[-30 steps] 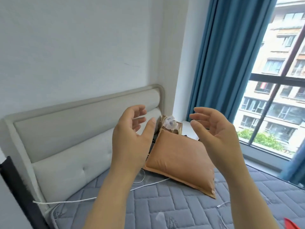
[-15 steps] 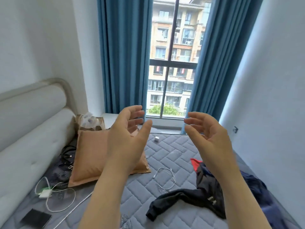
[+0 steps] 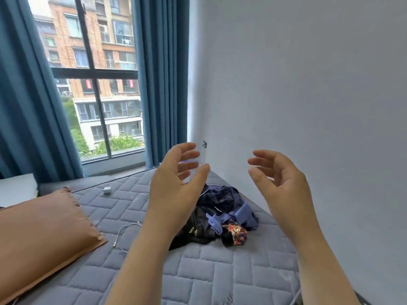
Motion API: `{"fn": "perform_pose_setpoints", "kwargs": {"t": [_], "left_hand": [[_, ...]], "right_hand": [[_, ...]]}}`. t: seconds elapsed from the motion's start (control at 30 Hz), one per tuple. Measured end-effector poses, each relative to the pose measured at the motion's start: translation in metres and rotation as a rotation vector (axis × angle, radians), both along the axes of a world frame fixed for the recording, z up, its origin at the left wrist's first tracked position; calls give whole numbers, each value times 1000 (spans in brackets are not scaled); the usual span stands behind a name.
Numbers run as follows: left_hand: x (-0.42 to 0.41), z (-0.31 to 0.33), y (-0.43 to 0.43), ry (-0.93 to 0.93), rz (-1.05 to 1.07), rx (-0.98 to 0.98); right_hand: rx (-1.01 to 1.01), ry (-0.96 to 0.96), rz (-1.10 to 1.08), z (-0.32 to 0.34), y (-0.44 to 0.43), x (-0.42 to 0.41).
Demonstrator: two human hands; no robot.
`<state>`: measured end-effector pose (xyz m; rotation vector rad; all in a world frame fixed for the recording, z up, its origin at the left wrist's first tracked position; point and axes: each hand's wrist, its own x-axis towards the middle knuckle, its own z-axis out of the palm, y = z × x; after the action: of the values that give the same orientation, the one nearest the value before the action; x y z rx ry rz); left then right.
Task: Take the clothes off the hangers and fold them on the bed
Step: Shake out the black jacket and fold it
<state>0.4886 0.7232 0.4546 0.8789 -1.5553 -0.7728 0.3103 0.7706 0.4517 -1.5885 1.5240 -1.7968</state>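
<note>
A heap of clothes (image 3: 222, 213), dark navy, periwinkle blue, black and a floral piece, lies crumpled on the grey quilted bed (image 3: 198, 276) near the right wall. No hanger shows clearly. My left hand (image 3: 176, 190) is raised in front of the heap, palm facing right, fingers apart and curled, holding nothing. My right hand (image 3: 282, 186) is raised at the same height to the right, palm facing left, fingers spread, empty. Both hands hover above the bed and partly hide the heap's left side.
An orange pillow (image 3: 44, 234) lies at the left. A white cable (image 3: 125, 232) and a small white charger (image 3: 107, 190) rest on the mattress. Blue curtains (image 3: 163, 80) frame the window (image 3: 97, 84) behind. A plain white wall (image 3: 308, 95) borders the bed on the right.
The view has swung right from the headboard past the window to the right wall. The clothes heap has come into view. Both hands kept the same raised, open pose.
</note>
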Motion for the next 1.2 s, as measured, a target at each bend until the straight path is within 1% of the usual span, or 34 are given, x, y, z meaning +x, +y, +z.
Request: {"fn": "perform_pose_setpoints", "kwargs": {"t": [0.13, 0.33, 0.5, 0.73, 0.97, 1.2], "left_hand": [[-39, -13, 3, -7, -147, 21], [-67, -42, 2, -41, -349, 89], [-94, -67, 3, -49, -456, 164], [-158, -91, -3, -111, -555, 181], [-254, -116, -10, -177, -569, 196], [-371, -120, -16, -237, -498, 238]], "right_hand": [[43, 7, -146, -12, 28, -38], [105, -33, -344, -43, 66, -53], [171, -59, -449, -60, 81, -68], [224, -91, -567, -81, 100, -119], [283, -89, -592, -104, 99, -215], [348, -96, -481, -111, 77, -339]]}}
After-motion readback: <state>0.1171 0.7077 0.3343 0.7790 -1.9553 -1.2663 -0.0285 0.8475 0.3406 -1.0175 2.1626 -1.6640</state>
